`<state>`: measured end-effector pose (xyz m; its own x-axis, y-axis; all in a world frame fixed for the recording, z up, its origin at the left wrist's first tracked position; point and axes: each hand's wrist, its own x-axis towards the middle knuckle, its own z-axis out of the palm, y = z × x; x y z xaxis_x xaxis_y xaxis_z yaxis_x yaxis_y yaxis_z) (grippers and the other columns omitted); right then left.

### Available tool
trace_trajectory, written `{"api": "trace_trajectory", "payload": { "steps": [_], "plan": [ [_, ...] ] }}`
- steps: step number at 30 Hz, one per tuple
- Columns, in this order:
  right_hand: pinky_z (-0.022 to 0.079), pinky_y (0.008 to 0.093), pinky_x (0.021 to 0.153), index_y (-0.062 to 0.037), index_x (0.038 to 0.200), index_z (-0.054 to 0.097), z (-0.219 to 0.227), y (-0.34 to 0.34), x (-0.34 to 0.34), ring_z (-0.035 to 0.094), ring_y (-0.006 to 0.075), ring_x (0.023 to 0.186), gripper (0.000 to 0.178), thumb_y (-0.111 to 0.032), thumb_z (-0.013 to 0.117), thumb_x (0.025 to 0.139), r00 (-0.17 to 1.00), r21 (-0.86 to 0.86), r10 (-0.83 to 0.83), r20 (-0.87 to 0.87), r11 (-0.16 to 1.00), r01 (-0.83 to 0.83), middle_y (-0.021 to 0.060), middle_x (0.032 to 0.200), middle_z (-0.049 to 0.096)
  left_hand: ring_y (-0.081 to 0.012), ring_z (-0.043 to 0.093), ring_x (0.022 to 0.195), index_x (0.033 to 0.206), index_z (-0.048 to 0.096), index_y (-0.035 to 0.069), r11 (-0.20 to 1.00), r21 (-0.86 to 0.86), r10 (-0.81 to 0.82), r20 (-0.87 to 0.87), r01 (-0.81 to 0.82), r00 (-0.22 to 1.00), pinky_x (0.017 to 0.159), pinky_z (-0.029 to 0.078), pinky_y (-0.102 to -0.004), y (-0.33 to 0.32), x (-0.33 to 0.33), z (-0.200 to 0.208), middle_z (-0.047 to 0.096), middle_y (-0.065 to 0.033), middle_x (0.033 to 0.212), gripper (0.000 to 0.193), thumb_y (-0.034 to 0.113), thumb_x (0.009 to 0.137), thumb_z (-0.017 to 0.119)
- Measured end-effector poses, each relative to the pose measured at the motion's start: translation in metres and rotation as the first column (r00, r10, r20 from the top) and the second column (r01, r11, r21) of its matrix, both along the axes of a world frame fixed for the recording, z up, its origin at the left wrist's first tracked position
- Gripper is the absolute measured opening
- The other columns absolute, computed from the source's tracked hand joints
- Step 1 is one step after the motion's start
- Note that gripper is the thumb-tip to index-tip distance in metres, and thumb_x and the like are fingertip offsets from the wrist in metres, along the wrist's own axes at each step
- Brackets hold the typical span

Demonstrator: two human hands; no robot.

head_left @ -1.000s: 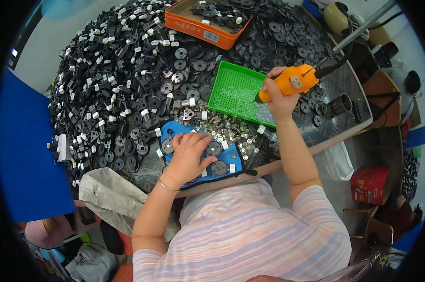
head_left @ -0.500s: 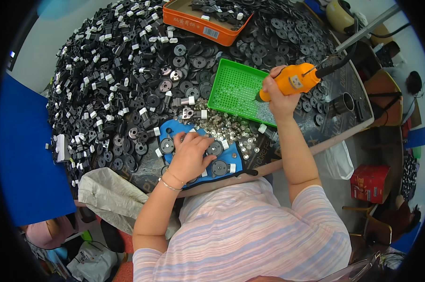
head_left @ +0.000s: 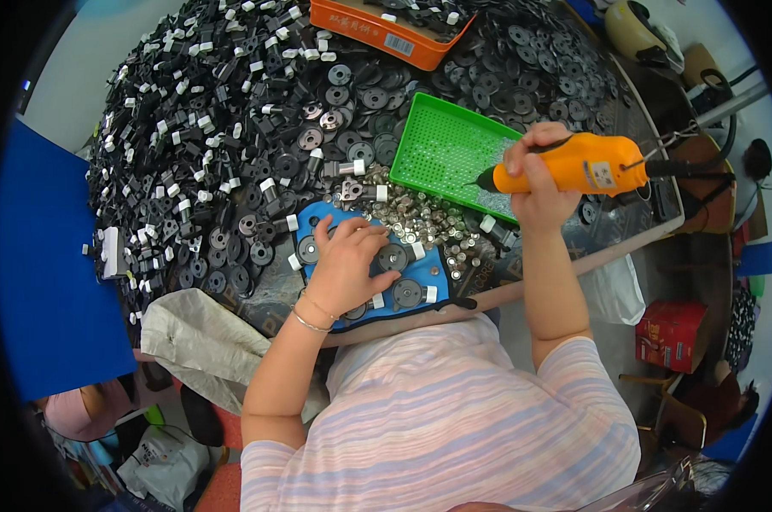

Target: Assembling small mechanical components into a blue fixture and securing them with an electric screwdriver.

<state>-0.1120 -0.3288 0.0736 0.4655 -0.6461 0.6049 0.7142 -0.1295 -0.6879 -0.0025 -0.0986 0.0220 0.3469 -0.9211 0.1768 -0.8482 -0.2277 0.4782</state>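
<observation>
Pale characters run along the side of the orange box point(head_left: 377, 34) at the far edge of your table, next to a white barcode label point(head_left: 399, 44), while a pale sticker point(head_left: 602, 175) with dark characters marks the body of your power screwdriver point(head_left: 565, 164). Faint tan lettering crosses bare parts of the dark tabletop point(head_left: 276, 294) in front of you. To your right, light print covers a red carton point(head_left: 672, 337), too small to make out; to your left, dark print marks a creased white bag point(head_left: 168, 465).
</observation>
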Motion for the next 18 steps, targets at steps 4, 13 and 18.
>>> {"api": "trace_trajectory", "payload": {
  "steps": [4,13,18],
  "plan": [
    [0.048,0.0258,0.061,0.0006,0.097,0.050,0.000,0.012,-0.005,0.056,0.0164,0.066,0.025,0.011,0.058,0.076,0.998,0.017,0.065,0.025,0.998,-0.066,0.0121,0.096,0.048,-0.0212,0.051,0.111,0.093,0.067,0.009,0.999,-0.041,0.011,0.012,-0.010,1.000,0.102,0.021,-0.0572,-0.001,-0.004,-0.001,0.063,-0.0016,0.110,0.038,0.031,0.063,0.078],
    [0.049,0.0252,0.059,0.0013,0.096,0.050,-0.002,0.026,-0.008,0.057,0.0169,0.065,0.025,0.012,0.059,0.074,0.997,0.015,0.077,0.014,0.997,-0.078,0.0124,0.095,0.048,-0.0228,0.050,0.113,0.092,0.068,0.009,0.997,-0.075,0.013,0.007,-0.012,1.000,0.104,0.018,-0.0568,-0.002,-0.005,-0.008,0.064,-0.0021,0.111,0.039,0.032,0.062,0.078],
    [0.047,0.0269,0.060,-0.0004,0.098,0.050,-0.002,0.034,-0.008,0.055,0.0167,0.067,0.025,0.006,0.060,0.076,0.994,-0.010,0.096,-0.055,0.995,-0.096,0.0114,0.096,0.047,-0.0229,0.050,0.113,0.092,0.068,0.008,0.997,-0.081,0.018,0.003,-0.017,1.000,0.104,0.018,-0.0579,0.002,-0.005,-0.009,0.064,-0.0030,0.110,0.038,0.031,0.063,0.077]
  ]
}}
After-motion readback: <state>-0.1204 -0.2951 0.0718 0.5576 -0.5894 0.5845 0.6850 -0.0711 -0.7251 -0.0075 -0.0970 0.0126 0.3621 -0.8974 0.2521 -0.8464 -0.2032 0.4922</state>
